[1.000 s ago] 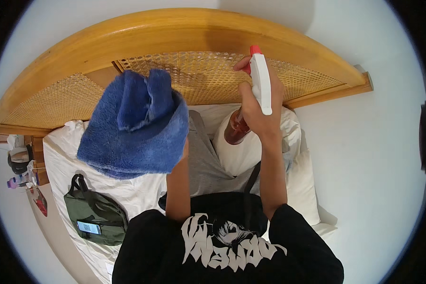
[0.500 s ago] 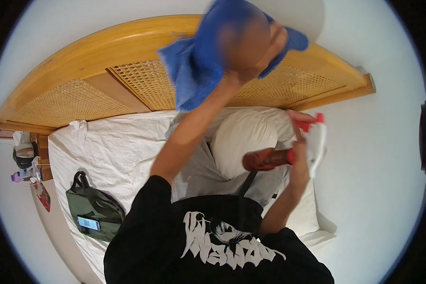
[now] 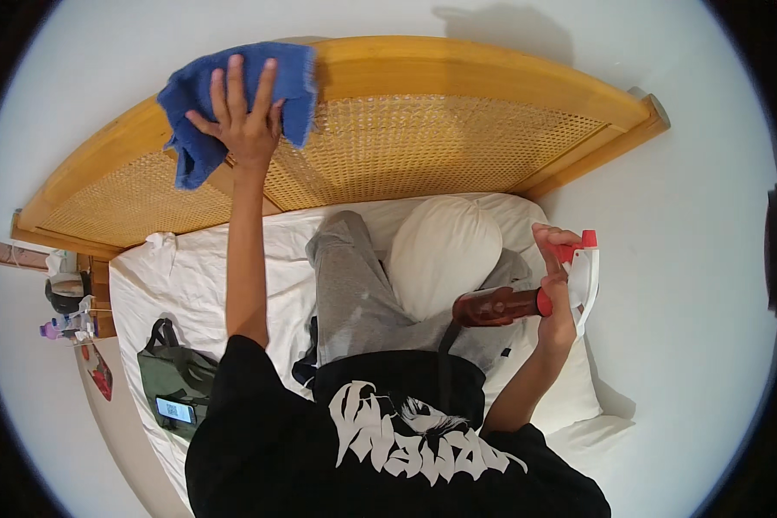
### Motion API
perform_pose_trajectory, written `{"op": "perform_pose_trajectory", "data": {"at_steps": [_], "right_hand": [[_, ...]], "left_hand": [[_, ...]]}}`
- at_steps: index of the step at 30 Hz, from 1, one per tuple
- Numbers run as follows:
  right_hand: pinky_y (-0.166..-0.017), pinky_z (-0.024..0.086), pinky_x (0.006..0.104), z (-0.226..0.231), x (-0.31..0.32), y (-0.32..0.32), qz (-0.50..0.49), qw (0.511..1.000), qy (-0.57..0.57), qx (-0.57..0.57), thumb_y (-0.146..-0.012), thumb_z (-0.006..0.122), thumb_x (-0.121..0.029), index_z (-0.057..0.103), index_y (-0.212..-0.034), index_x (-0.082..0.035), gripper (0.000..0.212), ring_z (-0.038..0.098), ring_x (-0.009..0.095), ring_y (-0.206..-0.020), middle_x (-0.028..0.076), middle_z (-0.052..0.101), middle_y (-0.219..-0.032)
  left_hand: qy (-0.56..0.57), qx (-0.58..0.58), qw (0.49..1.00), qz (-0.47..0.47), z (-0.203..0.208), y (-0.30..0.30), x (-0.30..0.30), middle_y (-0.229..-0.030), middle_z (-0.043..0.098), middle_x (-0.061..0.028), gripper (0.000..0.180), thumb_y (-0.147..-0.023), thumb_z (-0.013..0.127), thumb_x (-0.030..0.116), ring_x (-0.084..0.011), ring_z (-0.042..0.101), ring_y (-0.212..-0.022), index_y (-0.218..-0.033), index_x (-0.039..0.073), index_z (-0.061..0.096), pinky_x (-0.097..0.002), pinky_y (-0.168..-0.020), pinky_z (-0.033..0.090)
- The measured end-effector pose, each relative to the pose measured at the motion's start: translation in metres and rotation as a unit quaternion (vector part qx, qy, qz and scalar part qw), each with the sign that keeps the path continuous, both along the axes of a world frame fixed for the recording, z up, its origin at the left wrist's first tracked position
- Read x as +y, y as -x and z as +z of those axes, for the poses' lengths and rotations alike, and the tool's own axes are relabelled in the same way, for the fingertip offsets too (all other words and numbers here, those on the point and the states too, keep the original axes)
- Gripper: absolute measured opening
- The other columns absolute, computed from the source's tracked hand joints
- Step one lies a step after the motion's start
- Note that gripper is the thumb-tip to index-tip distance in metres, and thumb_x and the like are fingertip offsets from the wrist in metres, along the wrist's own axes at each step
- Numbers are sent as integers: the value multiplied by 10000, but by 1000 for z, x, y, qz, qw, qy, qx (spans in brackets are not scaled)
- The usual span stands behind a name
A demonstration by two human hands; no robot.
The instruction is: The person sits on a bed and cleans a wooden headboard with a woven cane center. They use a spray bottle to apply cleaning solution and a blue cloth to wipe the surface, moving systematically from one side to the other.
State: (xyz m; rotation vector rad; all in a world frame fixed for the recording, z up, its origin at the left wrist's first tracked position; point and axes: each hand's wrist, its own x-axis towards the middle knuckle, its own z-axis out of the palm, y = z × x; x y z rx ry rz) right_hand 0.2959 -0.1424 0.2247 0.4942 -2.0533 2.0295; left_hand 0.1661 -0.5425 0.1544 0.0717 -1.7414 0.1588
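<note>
My left hand [image 3: 249,129] lies flat with its fingers spread on a blue cloth [image 3: 289,86]. The cloth is pressed against the upper rail of the wooden headboard [image 3: 388,65] and hangs over its woven cane panel. On the right, my right hand [image 3: 561,302] is closed round the neck of a spray bottle [image 3: 496,306]. This bottle is tipped on its side, its reddish-brown body pointing left. Its red and white trigger head [image 3: 585,276] sticks out past my fingers.
A white sheet [image 3: 181,276] covers the bed under my crossed legs in grey trousers. A round white cushion [image 3: 449,255] rests by my lap. At left lie a green bag [image 3: 177,367] and a phone [image 3: 175,409]. Bottles [image 3: 60,328] stand beside the bed. A wall rises at right.
My left hand and the blue cloth have moved left along the headboard, and the fingers now lie spread on it. The spray bottle has shifted slightly right and stays in my right hand.
</note>
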Motion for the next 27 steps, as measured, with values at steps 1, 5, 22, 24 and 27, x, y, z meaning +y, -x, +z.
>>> {"op": "perform_pose_trajectory", "data": {"at_steps": [1,5,22,24,27], "right_hand": [[-1109,325,532,-2,2,-2,0,1000,5,-3,-688,439,-23,487,-1164,92,492,521,365,-1199,209,548,-1135],[-1100,340,508,-4,11,-9,-11,1000,5,-10,-694,450,13,495,-1166,93,480,524,353,-1201,208,554,-1143],[-1065,369,465,7,-8,-12,3,999,17,-32,-756,516,50,528,-1115,111,364,536,351,-1178,219,577,-1120],[-1063,371,461,5,-6,-12,3,1000,12,-28,-759,513,54,528,-1115,112,361,537,348,-1177,219,579,-1119],[-1062,372,450,2,3,-15,-14,999,0,-43,-759,514,52,533,-1114,110,360,541,337,-1176,219,584,-1123]], "left_hand": [[-37,40,998,-21,-2,-4,-2,-1456,465,-17,356,-965,490,415,-256,344,-1387,-1303,358,588,-573,-1134,-86],[-142,153,977,-32,-11,30,46,-1399,514,-5,319,-935,517,290,-301,352,-1348,-1217,326,662,-541,-1131,-11],[769,191,457,404,-54,54,77,-1518,329,-109,543,-980,418,301,-240,382,-1359,-1473,100,310,-379,-1171,288],[594,487,-86,634,-81,55,95,-1532,289,-143,548,-1006,379,320,-260,351,-1384,-1484,73,272,-383,-1182,273],[107,549,-587,585,-96,53,98,-1530,321,-92,565,-960,453,282,-276,355,-1383,-1475,99,309,-424,-1163,306]]}}
